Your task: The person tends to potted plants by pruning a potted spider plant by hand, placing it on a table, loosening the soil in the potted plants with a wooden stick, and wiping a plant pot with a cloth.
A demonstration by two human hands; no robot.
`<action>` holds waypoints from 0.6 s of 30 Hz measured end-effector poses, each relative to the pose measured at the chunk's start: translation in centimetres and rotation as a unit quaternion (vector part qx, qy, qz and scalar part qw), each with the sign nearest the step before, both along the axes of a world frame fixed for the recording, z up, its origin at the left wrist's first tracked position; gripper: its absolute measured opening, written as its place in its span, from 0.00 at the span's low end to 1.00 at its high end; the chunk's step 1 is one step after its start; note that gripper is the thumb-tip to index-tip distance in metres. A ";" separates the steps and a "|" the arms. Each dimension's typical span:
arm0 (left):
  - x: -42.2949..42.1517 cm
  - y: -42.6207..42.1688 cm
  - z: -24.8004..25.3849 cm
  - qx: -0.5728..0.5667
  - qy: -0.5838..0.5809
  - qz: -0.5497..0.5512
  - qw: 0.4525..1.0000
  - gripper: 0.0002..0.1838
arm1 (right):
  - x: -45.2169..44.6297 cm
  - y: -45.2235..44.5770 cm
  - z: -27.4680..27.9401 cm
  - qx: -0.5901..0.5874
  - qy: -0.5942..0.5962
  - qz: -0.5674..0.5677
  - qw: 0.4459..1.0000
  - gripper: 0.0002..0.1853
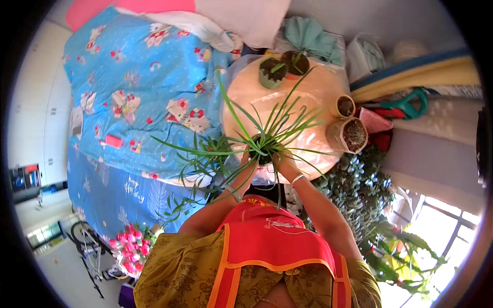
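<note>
A potted spider plant [264, 138] with long, narrow green leaves stands at the near edge of a round table [246, 84]. My left hand [246, 163] and my right hand [284, 163] hold its small dark pot [264, 155] from opposite sides. Leaves cover part of my fingers and most of the pot. Whether the pot rests on the tabletop or is lifted, I cannot tell.
At the table's far side are a pale green pot [272, 77] and a dark soil-filled pot [296, 63]. To the right stand a small pot [345, 106] and a larger pot [349, 135]. A bed [138, 92] lies left; leafy plants [344, 185] crowd the right.
</note>
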State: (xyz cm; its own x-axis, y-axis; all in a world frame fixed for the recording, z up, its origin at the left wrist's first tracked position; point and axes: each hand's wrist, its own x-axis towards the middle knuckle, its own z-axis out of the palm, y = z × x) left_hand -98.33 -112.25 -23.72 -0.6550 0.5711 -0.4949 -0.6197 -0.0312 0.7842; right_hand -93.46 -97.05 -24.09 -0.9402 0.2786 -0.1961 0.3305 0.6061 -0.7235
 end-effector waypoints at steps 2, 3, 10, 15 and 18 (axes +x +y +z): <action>0.7 1.4 2.2 -0.001 0.003 -0.038 0.999 0.37 | 2.0 0.6 0.2 -0.002 0.015 -0.047 0.999 0.14; 1.0 2.0 3.1 0.001 0.009 -0.061 0.998 0.37 | 3.2 0.7 0.1 -0.008 0.033 -0.078 0.996 0.13; 1.9 4.9 7.1 0.085 0.093 -0.279 0.952 0.41 | 11.7 3.9 6.2 -0.391 0.039 -0.350 0.851 0.11; 1.8 5.3 5.8 0.075 0.047 -0.298 0.951 0.27 | 20.1 6.1 10.8 -0.585 0.170 -0.417 0.675 0.11; 2.1 7.0 7.3 0.081 0.047 -0.310 0.946 0.24 | 26.4 5.6 13.5 -0.532 0.190 -0.435 0.701 0.18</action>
State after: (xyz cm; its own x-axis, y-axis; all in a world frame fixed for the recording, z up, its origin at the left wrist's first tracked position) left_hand -96.22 -105.26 -16.37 -0.2057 0.9234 -0.3241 -0.4859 0.1911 0.8529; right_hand -67.08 -91.49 -10.59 -0.5462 0.6651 -0.5092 -0.0986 -0.6547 -0.7494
